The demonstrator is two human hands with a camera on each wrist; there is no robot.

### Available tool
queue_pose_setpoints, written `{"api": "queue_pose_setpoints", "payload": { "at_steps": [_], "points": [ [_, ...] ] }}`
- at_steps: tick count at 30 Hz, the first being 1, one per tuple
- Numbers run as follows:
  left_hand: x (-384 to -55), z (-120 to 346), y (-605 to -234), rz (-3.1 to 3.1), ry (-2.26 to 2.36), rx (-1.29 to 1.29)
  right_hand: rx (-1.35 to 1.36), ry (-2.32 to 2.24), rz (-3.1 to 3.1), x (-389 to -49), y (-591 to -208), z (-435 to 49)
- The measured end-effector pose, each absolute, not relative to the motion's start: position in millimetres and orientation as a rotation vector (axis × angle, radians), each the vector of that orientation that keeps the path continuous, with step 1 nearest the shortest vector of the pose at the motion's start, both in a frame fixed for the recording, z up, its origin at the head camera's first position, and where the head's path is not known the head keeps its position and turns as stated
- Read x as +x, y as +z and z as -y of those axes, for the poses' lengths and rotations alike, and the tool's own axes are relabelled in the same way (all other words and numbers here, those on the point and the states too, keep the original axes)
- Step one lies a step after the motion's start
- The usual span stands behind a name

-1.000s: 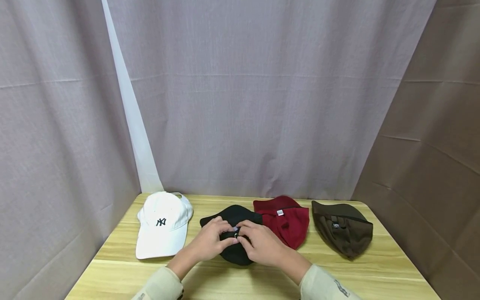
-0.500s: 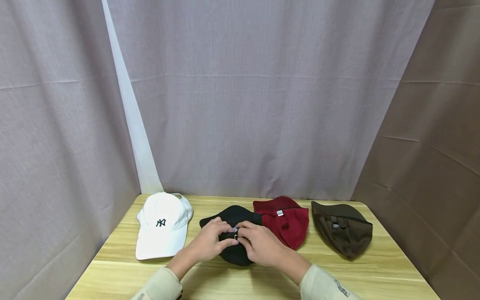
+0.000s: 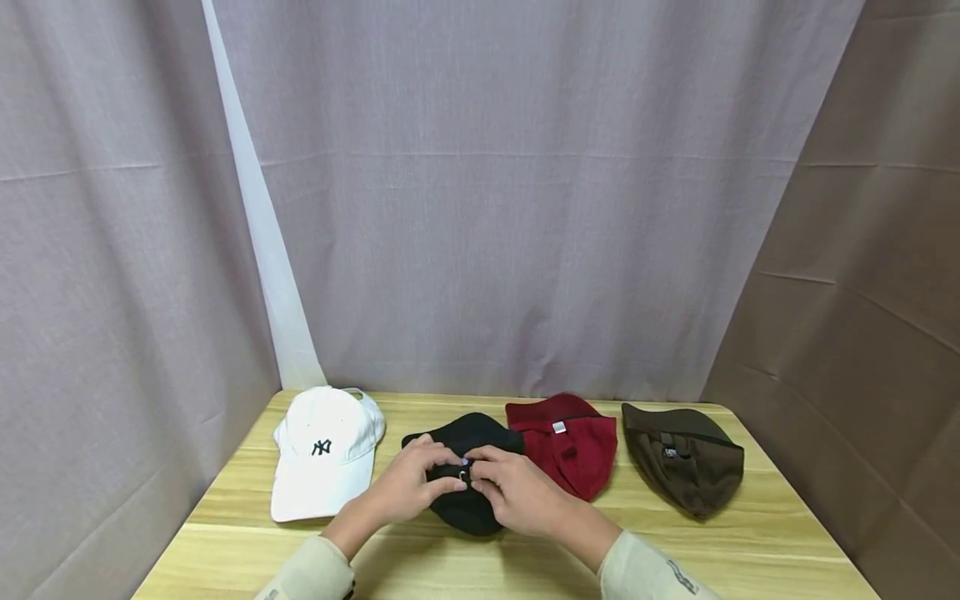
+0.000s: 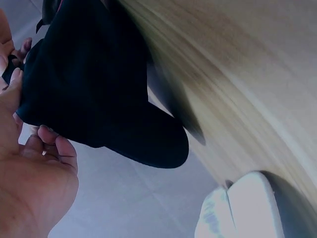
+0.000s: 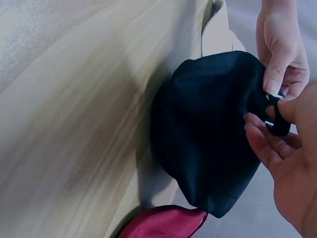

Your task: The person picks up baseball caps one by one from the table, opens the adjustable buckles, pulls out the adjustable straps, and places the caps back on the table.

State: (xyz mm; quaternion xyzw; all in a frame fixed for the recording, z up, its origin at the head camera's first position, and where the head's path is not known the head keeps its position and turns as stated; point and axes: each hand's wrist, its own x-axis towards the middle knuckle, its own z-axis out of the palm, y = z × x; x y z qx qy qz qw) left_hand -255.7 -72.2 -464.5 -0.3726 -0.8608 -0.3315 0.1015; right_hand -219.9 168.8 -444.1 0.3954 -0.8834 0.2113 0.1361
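Note:
A black cap (image 3: 474,429) is held at the middle of the table, its back strap and opening turned towards me. On the left side of that opening, my left hand (image 3: 405,485) pinches the cap's edge between thumb and fingers. My right hand (image 3: 528,497) pinches the black strap (image 5: 282,121), which curls up in the right wrist view. Between both sets of fingertips shows a small shiny metal piece (image 3: 462,476). The left wrist view shows the cap's dark crown (image 4: 94,74) and rounded brim (image 4: 158,139). Fingers partly hide the strap.
A white cap (image 3: 322,458) with a dark letter logo stands on the left of the wooden table (image 3: 247,542). Close by on the right lies a folded red cap (image 3: 581,454), and a folded brown cap (image 3: 690,467) lies beyond it. Grey curtains (image 3: 480,208) enclose the table.
My left hand has shifted slightly left, and the metal piece with it. The right fingertips have also moved a little left on the strap. The other caps stay put.

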Motion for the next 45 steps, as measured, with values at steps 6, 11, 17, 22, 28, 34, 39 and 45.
{"api": "queue_pose_setpoints", "payload": {
  "at_steps": [6, 11, 17, 22, 28, 34, 39, 45],
  "points": [
    [-257.6, 78.1, -463.0, 2.575, -0.978, -1.049, 1.188, 0.673, 2.555, -222.3, -445.5, -170.7],
    [-257.9, 78.2, -462.9, 2.598, -0.964, -1.040, 1.179, 0.661, 2.561, -221.3, -445.7, -170.9],
    [-258.5, 76.1, -462.8, 2.564, -0.950, -1.028, 1.121, 0.673, 2.594, -220.4, -446.0, -169.6],
    [-256.6, 75.5, -461.7, 2.569, -0.946, -1.017, 1.069, 0.674, 2.683, -220.5, -445.1, -167.0],
    [-254.1, 71.3, -460.5, 2.544, -0.916, -1.033, 1.036, 0.577, 2.690, -222.6, -442.2, -160.3],
    [-252.1, 68.3, -463.2, 2.525, -0.908, -1.042, 1.029, 0.527, 2.684, -224.8, -444.3, -157.2],
    [-252.1, 68.8, -467.1, 2.509, -0.932, -1.055, 1.039, 0.517, 2.660, -224.7, -446.3, -158.3],
    [-253.5, 70.8, -470.6, 2.489, -0.920, -1.055, 1.082, 0.563, 2.642, -225.3, -445.8, -159.3]
  ]
}}
